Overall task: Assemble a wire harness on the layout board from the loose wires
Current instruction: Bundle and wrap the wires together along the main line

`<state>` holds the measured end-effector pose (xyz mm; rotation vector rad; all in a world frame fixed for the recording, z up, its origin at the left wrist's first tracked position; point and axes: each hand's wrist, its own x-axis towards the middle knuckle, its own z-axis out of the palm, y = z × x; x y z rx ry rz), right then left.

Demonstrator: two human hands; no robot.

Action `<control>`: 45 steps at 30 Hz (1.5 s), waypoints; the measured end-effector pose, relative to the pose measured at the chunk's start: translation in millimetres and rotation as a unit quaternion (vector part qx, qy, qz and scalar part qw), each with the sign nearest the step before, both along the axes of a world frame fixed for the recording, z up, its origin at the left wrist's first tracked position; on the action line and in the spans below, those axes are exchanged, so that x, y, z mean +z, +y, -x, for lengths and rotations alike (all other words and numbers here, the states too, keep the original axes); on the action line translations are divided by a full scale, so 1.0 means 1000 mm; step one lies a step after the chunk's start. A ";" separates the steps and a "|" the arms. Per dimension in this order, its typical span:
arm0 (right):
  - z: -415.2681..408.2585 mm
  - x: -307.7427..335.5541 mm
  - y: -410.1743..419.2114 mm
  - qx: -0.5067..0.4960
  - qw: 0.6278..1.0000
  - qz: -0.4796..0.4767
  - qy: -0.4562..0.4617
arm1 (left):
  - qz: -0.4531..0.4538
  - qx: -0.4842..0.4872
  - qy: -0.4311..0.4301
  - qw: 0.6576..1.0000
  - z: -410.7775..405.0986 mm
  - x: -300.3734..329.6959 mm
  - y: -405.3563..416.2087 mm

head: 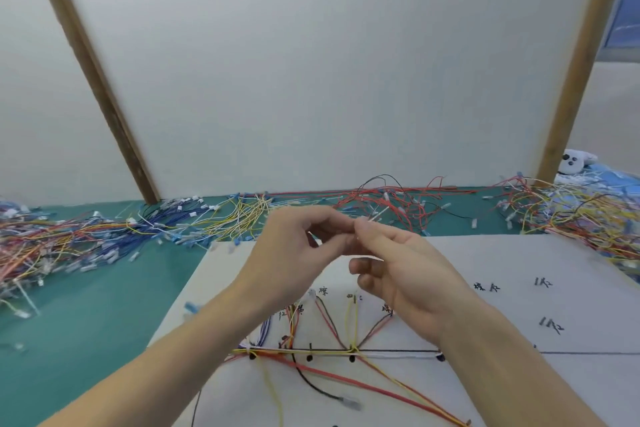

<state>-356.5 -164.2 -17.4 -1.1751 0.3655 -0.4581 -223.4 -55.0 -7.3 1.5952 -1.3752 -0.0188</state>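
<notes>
Both hands meet above the far part of the white layout board (pixel 502 260). The left hand (pixel 294 253) and the right hand (pixel 405 274) bring thumb and fingertips together on a thin pale wire (pixel 375 217) whose end pokes out past them; it is blurred, so the grip itself is hard to read. On the board, a partly built harness (pixel 332 350) of yellow, red, black and white leads follows a drawn line. Loose wires (pixel 86 239) lie heaped on the green mat (pixel 97 315) behind and to both sides.
</notes>
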 end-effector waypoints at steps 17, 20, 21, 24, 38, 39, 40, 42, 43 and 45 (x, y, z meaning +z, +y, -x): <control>0.103 -0.052 -0.014 -0.338 0.877 0.339 0.047 | 0.037 0.300 0.238 0.923 -0.109 -0.087 0.163; 0.099 -0.056 -0.017 -0.310 0.871 0.374 0.075 | -0.013 0.312 0.194 0.930 -0.107 -0.089 0.159; 0.097 -0.056 -0.019 -0.288 0.880 0.367 0.085 | -0.033 0.314 0.176 0.932 -0.106 -0.090 0.158; 0.098 -0.060 -0.025 -0.262 0.904 0.322 0.099 | -0.055 0.324 0.150 0.932 -0.107 -0.090 0.158; 0.092 -0.060 -0.021 -0.209 0.893 0.374 0.136 | -0.067 0.340 0.155 0.925 -0.100 -0.086 0.159; 0.092 -0.060 -0.021 -0.209 0.894 0.372 0.139 | -0.067 0.340 0.154 0.925 -0.100 -0.086 0.159; 0.092 -0.061 -0.021 -0.210 0.893 0.372 0.143 | -0.069 0.340 0.154 0.925 -0.101 -0.086 0.158; 0.092 -0.060 -0.021 -0.210 0.891 0.372 0.150 | -0.074 0.341 0.153 0.925 -0.103 -0.086 0.158; 0.091 -0.059 -0.020 -0.209 0.891 0.374 0.152 | -0.077 0.341 0.150 0.925 -0.104 -0.087 0.158; 0.090 -0.060 -0.020 -0.214 0.886 0.380 0.157 | -0.080 0.339 0.144 0.926 -0.106 -0.088 0.157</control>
